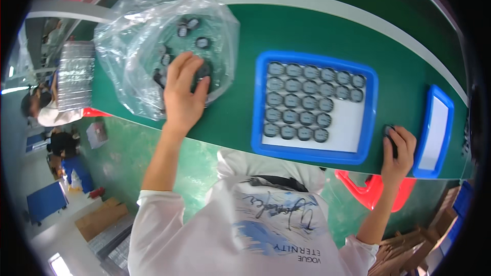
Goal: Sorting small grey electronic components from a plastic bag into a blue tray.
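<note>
At the mouth of a clear plastic bag (pixel 123 46) on the left, my left hand (pixel 184 94) curls its fingers round a dark round part (pixel 204 69). Several loose round black parts with grey faces, one of them a black cap-like piece (pixel 203 43), lie in the bag beyond my fingers. Right of the bag stands a blue-rimmed tray (pixel 260 102) with a white bottom. Rows of the same round parts (pixel 292 100) fill its left and upper portion. Off the tray's right side, my right hand (pixel 400 152) pinches a small black part (pixel 392 140), mostly covered by my fingers.
A second blue-rimmed tray (pixel 433 135) with a white bottom lies at the right end of the green table (pixel 245 36). Below the table edge is a red stool (pixel 373 191). Silvery wrapped stacks (pixel 76 76) and another person (pixel 51 110) are at far left.
</note>
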### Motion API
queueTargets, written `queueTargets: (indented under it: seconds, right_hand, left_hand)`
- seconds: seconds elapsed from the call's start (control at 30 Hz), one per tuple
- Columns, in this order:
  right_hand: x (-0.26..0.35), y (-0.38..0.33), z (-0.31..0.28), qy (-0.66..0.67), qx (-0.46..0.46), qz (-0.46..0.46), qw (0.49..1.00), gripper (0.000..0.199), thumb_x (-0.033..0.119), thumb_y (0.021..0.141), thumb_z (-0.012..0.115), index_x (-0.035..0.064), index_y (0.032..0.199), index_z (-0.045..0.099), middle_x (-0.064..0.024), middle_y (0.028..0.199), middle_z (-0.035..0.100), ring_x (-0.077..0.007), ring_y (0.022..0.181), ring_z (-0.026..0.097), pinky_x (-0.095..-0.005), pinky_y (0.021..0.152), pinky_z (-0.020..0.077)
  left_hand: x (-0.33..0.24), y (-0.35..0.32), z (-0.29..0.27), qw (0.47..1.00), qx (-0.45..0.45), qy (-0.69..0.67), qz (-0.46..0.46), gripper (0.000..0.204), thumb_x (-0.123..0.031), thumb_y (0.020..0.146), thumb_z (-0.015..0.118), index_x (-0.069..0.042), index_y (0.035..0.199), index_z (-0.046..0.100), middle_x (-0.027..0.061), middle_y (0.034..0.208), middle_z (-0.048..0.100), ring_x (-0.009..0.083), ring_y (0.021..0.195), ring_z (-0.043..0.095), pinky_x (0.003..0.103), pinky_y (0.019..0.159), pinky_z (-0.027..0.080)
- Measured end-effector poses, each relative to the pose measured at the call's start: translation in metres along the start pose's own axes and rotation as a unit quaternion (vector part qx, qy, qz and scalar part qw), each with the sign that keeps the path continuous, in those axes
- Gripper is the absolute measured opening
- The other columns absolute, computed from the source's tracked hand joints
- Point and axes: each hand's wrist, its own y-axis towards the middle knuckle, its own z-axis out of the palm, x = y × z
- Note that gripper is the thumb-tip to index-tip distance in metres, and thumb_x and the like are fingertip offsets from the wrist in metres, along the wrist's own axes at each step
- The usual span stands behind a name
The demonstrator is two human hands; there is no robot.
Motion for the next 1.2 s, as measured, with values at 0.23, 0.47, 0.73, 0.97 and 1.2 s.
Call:
queueTargets:
  seconds: [0.23, 0.47, 0.73, 0.97, 1.2]
  right_hand:
    - [-0.001, 0.000, 0.003, 0.021, 0.005, 0.007, 1.000, 0.021, -0.007, 0.083, 0.071, -0.0019, 0.104, 0.070, -0.0118, 0.114, 0.067, -0.0304, 0.109, 0.062, -0.0392, 0.095, 0.0494]
    - [0.002, 0.001, 0.005, 0.016, 0.004, 0.006, 1.000, 0.020, -0.006, 0.084, 0.071, -0.0023, 0.104, 0.071, -0.0116, 0.113, 0.067, -0.0299, 0.108, 0.062, -0.0388, 0.095, 0.0494]
    - [-0.001, 0.004, -0.002, 0.019, 0.014, -0.018, 1.000, 0.020, -0.008, 0.083, 0.072, -0.0029, 0.102, 0.071, -0.0128, 0.113, 0.067, -0.0301, 0.105, 0.062, -0.0385, 0.090, 0.0508]
    - [0.025, 0.031, -0.021, 0.061, 0.002, -0.089, 0.994, 0.018, -0.007, 0.079, 0.074, -0.0018, 0.095, 0.069, -0.0159, 0.112, 0.067, -0.0351, 0.101, 0.064, -0.0407, 0.089, 0.0516]
    - [0.058, 0.064, 0.002, 0.056, 0.118, -0.203, 0.970, 0.018, -0.001, 0.073, 0.076, 0.0023, 0.089, 0.067, -0.0122, 0.117, 0.064, -0.0374, 0.113, 0.057, -0.0443, 0.091, 0.0496]
  left_hand:
    - [-0.001, -0.007, -0.009, 0.987, 0.056, -0.072, -0.131, 0.030, 0.005, 0.081, 0.073, -0.005, 0.109, 0.069, 0.0116, 0.106, 0.066, 0.0292, 0.094, 0.067, 0.036, 0.080, 0.055]
    - [0.009, -0.011, -0.006, 0.999, 0.028, -0.023, 0.003, 0.025, 0.006, 0.081, 0.072, -0.002, 0.105, 0.070, 0.0123, 0.112, 0.067, 0.0316, 0.102, 0.066, 0.037, 0.082, 0.055]
    - [-0.005, -0.024, -0.007, 1.000, 0.027, -0.010, -0.011, 0.022, 0.006, 0.078, 0.075, -0.002, 0.099, 0.074, 0.0123, 0.115, 0.065, 0.0295, 0.096, 0.066, 0.037, 0.080, 0.055]
    - [-0.053, 0.007, -0.020, 0.996, -0.049, -0.051, 0.060, 0.024, 0.009, 0.075, 0.074, -0.001, 0.096, 0.075, 0.0100, 0.091, 0.065, 0.0248, 0.080, 0.064, 0.034, 0.066, 0.052]
    - [-0.162, 0.031, 0.065, 0.926, 0.029, -0.237, 0.292, 0.019, -0.003, 0.064, 0.072, 0.001, 0.082, 0.070, 0.0089, 0.084, 0.057, 0.0277, 0.082, 0.056, 0.038, 0.072, 0.046]
